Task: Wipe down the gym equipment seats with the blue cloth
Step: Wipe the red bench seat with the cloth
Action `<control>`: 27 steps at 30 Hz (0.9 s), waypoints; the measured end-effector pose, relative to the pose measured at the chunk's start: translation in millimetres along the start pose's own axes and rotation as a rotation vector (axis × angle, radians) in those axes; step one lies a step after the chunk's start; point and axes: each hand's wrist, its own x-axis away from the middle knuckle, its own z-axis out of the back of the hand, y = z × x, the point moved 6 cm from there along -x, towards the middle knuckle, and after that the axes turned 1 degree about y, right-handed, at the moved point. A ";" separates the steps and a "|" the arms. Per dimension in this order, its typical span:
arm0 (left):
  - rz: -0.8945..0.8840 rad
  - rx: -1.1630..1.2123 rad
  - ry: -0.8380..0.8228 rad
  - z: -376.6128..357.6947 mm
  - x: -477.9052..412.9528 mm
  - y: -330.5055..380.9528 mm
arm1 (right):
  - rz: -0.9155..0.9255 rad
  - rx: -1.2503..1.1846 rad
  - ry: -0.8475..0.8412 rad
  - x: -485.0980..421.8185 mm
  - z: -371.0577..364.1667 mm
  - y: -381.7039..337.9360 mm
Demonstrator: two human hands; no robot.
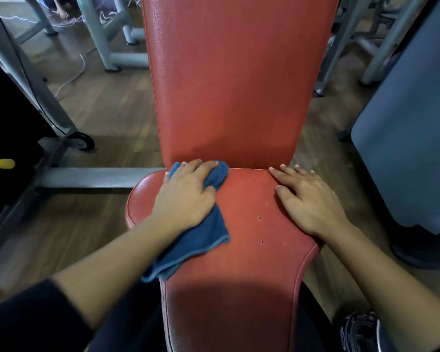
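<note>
Blue cloth [201, 240] lies on far-left part of red seat [252, 224], bunched at far end by the seam w/ the backrest [229, 85], near corner trailing off seat's left edge. Left hand [186, 196] sits on top of it; its fingers [208, 165] are nearly straight, close together, pressing cloth down, thumb against the bunched fold on the right. Right hand [308, 199] is well apart from cloth, flat on right side of seat, fingers spread & straight, holding nothing. Two small dark marks on seat btwn the hands. Wood floor [107, 110] all round; grey frame bar [92, 177] left, small wheel [81, 142] beyond it, blue-grey pad [412, 148] right.
</note>
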 end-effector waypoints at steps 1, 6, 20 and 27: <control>0.028 -0.026 0.025 -3.3 -7.9 8.7 | -0.001 0.001 0.002 -0.3 -0.3 0.4; 0.081 0.072 -0.086 -29.8 -12.7 47.8 | -0.009 -0.019 0.005 -1.3 0.1 2.5; 0.124 -0.157 -0.075 7.1 15.2 -49.4 | 0.056 -0.256 0.051 -10.5 0.9 -86.3; 0.132 -0.168 -0.084 6.9 16.2 -50.7 | 0.118 0.045 -0.066 1.8 -26.1 -116.1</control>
